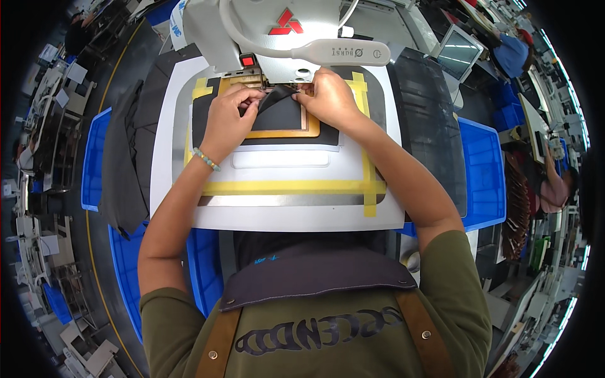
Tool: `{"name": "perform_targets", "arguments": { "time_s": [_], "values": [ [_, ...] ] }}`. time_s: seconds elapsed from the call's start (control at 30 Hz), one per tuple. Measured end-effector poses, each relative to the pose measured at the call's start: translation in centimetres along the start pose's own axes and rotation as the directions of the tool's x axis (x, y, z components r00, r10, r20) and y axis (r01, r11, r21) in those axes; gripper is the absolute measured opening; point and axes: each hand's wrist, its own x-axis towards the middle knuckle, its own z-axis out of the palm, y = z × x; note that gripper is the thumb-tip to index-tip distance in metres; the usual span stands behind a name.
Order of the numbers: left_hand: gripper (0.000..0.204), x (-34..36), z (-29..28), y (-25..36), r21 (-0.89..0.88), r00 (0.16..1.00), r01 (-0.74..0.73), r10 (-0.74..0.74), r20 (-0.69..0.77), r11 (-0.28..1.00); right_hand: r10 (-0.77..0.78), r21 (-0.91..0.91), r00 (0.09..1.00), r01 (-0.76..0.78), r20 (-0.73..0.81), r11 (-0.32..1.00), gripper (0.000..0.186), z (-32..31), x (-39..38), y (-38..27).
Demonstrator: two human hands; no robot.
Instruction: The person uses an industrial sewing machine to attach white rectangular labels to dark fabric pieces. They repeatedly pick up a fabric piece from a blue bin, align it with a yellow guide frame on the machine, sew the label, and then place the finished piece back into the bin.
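A black piece of fabric [277, 96] is pinched between my two hands, right below the head of a white sewing machine [271, 31]. My left hand [234, 116] closes thumb and fingers on its left side. On the opposite side my right hand [329, 96] grips the fabric's folded corner. Under the cloth lies a yellow-edged template frame [309, 133] with a dark panel inside it. The needle area is partly hidden by the fabric and my fingers.
White worktop [302, 217] carries strips of yellow tape [283, 187]. A lamp arm [340, 52] crosses above my hands. Blue bins [484, 173] stand at both sides, dark cloth [123, 151] drapes at left, and a dark translucent sheet [432, 138] lies at right. Other people work farther off.
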Motion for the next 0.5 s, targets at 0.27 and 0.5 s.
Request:
{"name": "perform_targets", "arguments": {
  "time_s": [0.27,0.5],
  "values": [
    [0.029,0.3,-0.2,-0.5,0.021,0.98,-0.074,0.069,0.187,0.997,-0.248,-0.068,0.962,0.241,-0.115,0.968,0.018,1.2,0.3,0.7],
    [0.039,0.3,0.5,-0.9,0.037,0.918,-0.158,0.133,0.374,0.987,-0.391,-0.364,0.92,0.354,-0.032,0.861,0.013,2.7,0.9,2.1]
  ]
}}
